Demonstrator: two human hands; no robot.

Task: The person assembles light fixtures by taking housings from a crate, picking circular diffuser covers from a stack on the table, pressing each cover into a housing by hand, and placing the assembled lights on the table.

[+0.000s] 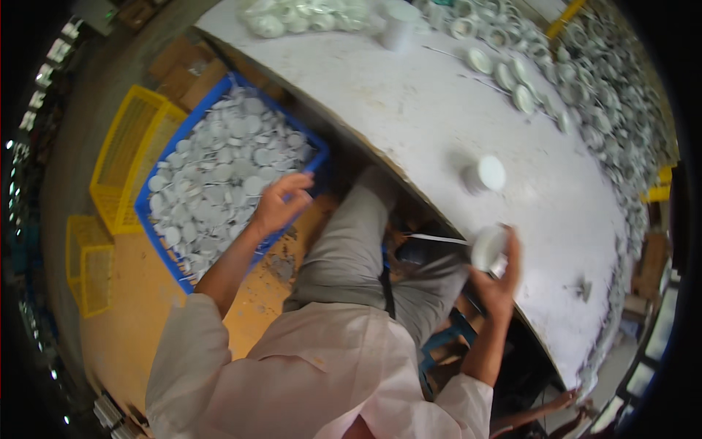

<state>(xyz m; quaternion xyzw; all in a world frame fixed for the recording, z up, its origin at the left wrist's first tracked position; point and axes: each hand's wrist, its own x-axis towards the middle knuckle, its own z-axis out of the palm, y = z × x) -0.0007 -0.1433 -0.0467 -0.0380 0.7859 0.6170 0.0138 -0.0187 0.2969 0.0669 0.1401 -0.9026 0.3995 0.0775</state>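
My right hand [499,287], slightly blurred, grips a round white plastic cap [487,249] at the table's near edge, thumb and fingers on either side of it. A thin white stem [437,238] sticks out leftward from the cap past the edge. My left hand [281,203] is over the right side of a blue crate [322,155], its fingers loosely bent and apart, with nothing visible in them. White discs with thin stems [219,164] fill that crate. On the table, a short white cylinder [488,174] stands just beyond my right hand.
The white table [409,110] carries a long heap of white round parts [599,102] along its far side. A bag of white parts [303,16] and another cylinder [398,25] are at the back. Yellow crates [124,161] stand left; another person's arm [537,412] shows lower right.
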